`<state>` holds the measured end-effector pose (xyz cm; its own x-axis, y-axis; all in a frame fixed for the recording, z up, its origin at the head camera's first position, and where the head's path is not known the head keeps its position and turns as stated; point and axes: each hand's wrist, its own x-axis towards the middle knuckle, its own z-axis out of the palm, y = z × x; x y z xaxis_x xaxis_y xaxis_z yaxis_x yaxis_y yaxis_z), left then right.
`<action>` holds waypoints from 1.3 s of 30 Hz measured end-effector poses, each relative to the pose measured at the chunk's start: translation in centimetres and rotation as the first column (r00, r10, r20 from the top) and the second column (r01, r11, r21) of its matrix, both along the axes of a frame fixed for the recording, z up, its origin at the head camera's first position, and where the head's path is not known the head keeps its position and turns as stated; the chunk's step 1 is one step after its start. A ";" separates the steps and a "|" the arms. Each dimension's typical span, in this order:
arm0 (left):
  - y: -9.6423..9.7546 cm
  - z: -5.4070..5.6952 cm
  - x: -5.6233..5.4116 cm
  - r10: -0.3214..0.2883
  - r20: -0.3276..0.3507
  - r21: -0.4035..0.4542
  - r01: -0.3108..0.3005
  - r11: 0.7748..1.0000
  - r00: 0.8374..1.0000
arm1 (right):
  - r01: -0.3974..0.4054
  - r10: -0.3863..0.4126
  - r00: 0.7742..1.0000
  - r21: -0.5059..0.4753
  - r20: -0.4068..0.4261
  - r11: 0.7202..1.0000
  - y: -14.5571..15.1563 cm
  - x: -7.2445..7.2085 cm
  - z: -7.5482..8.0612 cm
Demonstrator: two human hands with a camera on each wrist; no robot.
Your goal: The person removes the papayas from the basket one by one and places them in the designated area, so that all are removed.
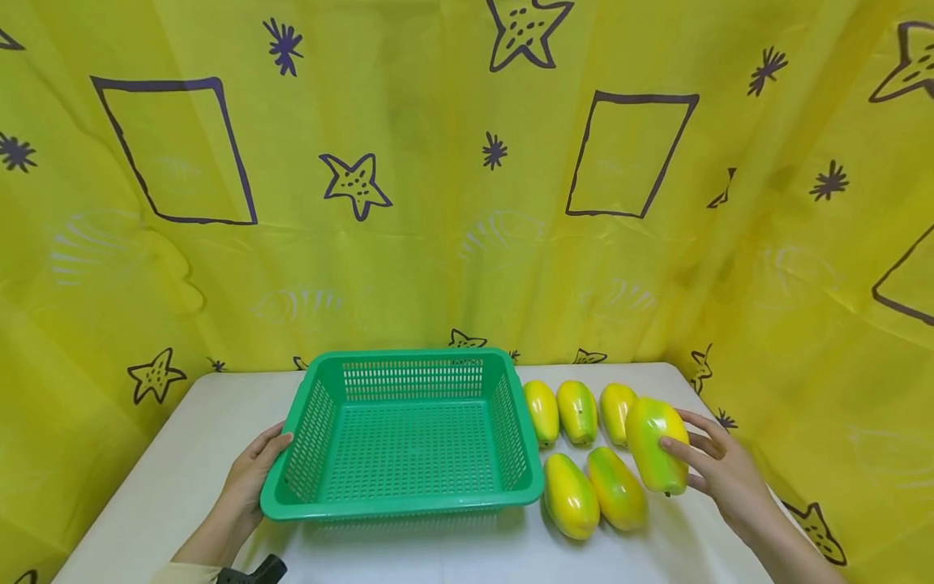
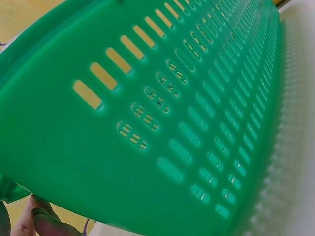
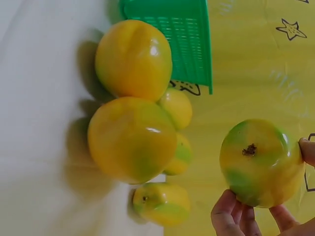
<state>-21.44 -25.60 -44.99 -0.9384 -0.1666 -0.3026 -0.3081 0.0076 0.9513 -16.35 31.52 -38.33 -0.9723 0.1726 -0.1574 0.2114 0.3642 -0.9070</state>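
Observation:
My left hand (image 1: 255, 466) grips the left rim of a green plastic basket (image 1: 401, 509), its fingertips (image 2: 47, 223) showing under the rim in the left wrist view. The basket's perforated floor and walls face up with nothing inside. On the right, my right hand (image 1: 730, 474) holds a yellow-green papaya (image 1: 657, 446) between thumb and fingers, raised above the table. In the right wrist view the stem end of this papaya (image 3: 261, 162) faces the camera. Closest to the held one lie two papayas (image 1: 572, 499) in the front row, beside the basket's right wall.
Behind them, three more papayas (image 1: 578, 412) form a back row along the basket's right side. All rest on a white table (image 1: 379, 560). A yellow patterned curtain (image 1: 423, 268) hangs behind the table and along both sides.

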 end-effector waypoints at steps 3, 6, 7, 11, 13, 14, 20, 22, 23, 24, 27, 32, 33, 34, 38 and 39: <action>0.0 0.0 -0.1 -0.004 0.001 0.002 0.004 1.000 1.000 | 0.011 -0.011 1.000 0.006 0.023 1.000 0.4 0.2 -0.4; 0.0 0.0 -0.1 -0.005 0.004 -0.003 0.005 1.000 1.000 | 0.016 -0.016 1.000 0.008 0.021 1.000 0.7 0.3 -0.8; -0.1 0.0 -0.1 -0.006 0.007 -0.004 0.006 1.000 1.000 | 0.022 -0.022 1.000 0.005 0.021 1.000 0.7 0.3 -0.9; -0.2 0.1 0.0 -0.011 0.010 -0.011 0.011 1.000 1.000 | 0.042 -0.042 0.998 -0.014 0.037 0.999 1.0 0.3 -1.4; -0.3 0.1 0.0 -0.016 0.011 -0.008 0.016 1.000 1.000 | 0.055 -0.054 0.997 -0.016 0.055 0.998 1.3 0.2 -1.7; -0.3 0.1 0.0 -0.016 0.010 -0.004 0.016 1.000 1.000 | 0.061 -0.060 0.996 -0.014 0.065 0.998 1.4 0.2 -1.9; -0.3 -0.1 0.0 -0.004 0.017 0.039 0.004 0.999 1.000 | 0.070 -0.075 0.990 0.041 0.124 0.997 2.3 -0.2 -3.4; -0.4 -0.1 0.0 -0.004 0.023 0.050 0.003 0.999 1.000 | 0.072 -0.079 0.988 0.055 0.134 0.996 2.5 -0.4 -4.0; -0.5 0.0 0.1 -0.006 0.024 0.052 0.005 0.999 1.000 | 0.075 -0.083 0.987 0.059 0.137 0.995 2.6 -0.4 -4.3; -0.6 0.0 0.1 -0.008 0.028 0.050 0.007 0.999 1.000 | 0.079 -0.086 0.987 0.060 0.138 0.995 2.6 -0.5 -4.6; -0.7 0.1 0.2 -0.005 0.030 0.054 0.004 0.999 1.000 | 0.096 -0.103 0.985 0.055 0.136 0.994 2.7 -0.7 -5.4; -0.6 0.1 0.2 -0.015 0.030 0.070 0.013 0.997 0.999 | 0.106 -0.115 0.983 0.073 0.142 0.992 2.8 -0.6 -6.4; -0.6 0.1 0.2 -0.019 0.030 0.070 0.017 0.997 0.999 | 0.105 -0.116 0.983 0.079 0.145 0.991 2.9 -0.5 -6.5; -0.5 0.1 0.2 -0.021 0.032 0.068 0.019 0.997 0.999 | 0.104 -0.115 0.982 0.083 0.149 0.991 2.8 -0.5 -6.6; -0.4 0.2 0.2 -0.022 0.039 0.065 0.019 0.998 0.999 | 0.104 -0.118 0.980 0.091 0.159 0.990 2.7 -0.5 -7.0; -0.4 0.2 0.2 -0.020 0.039 0.065 0.017 0.998 0.999 | 0.107 -0.121 0.980 0.089 0.161 0.990 2.7 -0.5 -7.0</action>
<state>-21.28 -26.03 -44.82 -0.9281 -0.1284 -0.3494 -0.3462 -0.0471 0.9370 -16.88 34.18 -45.34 -0.9071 0.2994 -0.2960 0.4007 0.3984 -0.8250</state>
